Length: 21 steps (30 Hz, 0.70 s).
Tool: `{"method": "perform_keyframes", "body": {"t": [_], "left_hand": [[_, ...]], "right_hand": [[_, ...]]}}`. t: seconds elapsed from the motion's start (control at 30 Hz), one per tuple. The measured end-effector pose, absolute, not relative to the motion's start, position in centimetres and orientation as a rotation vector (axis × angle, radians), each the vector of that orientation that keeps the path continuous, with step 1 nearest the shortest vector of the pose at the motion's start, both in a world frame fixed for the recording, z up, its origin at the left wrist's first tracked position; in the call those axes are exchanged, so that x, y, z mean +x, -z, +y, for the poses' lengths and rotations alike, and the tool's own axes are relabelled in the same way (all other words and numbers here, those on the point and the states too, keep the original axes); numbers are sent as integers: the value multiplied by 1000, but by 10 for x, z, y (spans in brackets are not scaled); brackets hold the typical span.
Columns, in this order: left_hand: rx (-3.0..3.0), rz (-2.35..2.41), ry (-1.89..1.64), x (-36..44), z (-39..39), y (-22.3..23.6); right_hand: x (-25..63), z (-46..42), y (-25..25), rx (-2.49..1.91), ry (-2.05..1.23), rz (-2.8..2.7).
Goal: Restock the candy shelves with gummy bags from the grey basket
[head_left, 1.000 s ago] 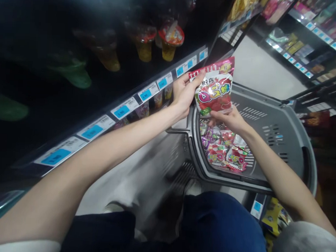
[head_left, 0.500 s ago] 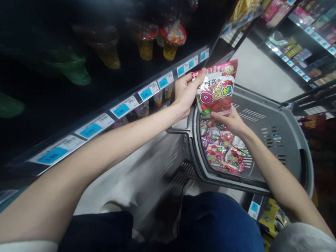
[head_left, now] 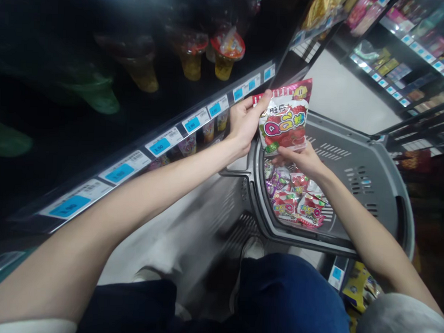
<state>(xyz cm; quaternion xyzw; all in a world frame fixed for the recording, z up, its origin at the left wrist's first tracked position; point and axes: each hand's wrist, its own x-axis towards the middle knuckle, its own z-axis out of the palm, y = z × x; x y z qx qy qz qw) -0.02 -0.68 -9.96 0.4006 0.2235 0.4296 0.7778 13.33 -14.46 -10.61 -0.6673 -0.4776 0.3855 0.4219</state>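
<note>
Both hands hold one red and white candy bag (head_left: pixel 286 121) with strawberries printed on it, above the near left corner of a grey shopping basket (head_left: pixel 358 157). My left hand (head_left: pixel 246 122) pinches the bag's top left edge, thumb on the front. My right hand (head_left: pixel 305 159) grips its bottom edge from below. Inside the basket lie several similar candy bags (head_left: pixel 294 199), red and purple.
A dark shelf (head_left: pixel 164 144) with blue price tags runs along the left and carries jelly cups (head_left: pixel 225 51). More stocked shelves (head_left: pixel 407 52) stand at the upper right across a pale floor aisle. My knees in dark trousers fill the bottom edge. A yellow packet (head_left: pixel 362 290) lies low right.
The bag and both hands have shifted only slightly downward and stayed over the basket corner; the grip is unchanged.
</note>
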Motion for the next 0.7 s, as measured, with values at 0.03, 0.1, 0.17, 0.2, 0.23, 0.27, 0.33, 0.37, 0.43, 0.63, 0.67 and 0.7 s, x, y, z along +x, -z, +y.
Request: {"method": "perform_keyframes", "body": {"t": [0.03,0.1,0.17,0.2,0.23,0.27,0.33,0.37,0.43,0.63,0.67,0.7], "left_hand": [[859,494,-923,-1,-7,98],[854,514,-917,-1,-8,96],[858,512,-918,-1,-8,96],[861,500,-916,-1,-7,96],[865,484,-913,0,-7,97],[869,469,-909,1,-6,98],[877,445,-897,2,-5,100],[882,435,-889,3,-4,101],[891,412,-865,3,-5,101],[1027,280,-756,-2,-13,98],[1077,237,-729,-3,-14,97],[1128,188,-702,-4,-14,97]], "right_hand": [[135,-144,108,-1681,-931,-1179],[138,-142,112,-1707,-827,-1133],[143,-140,117,-1718,-666,-1103],[145,-138,119,-1714,-569,-1101],[146,-137,120,-1707,-466,-1109],[146,-137,120,-1708,-368,-1127],[140,-137,117,-1741,-207,-1188],[135,-138,114,-1768,-146,-1232],[122,-140,108,-1810,-46,-1329],[97,-141,101,-1712,-58,-1348],[97,-140,100,-1692,-151,-1301],[98,-139,100,-1678,-272,-1250]]}}
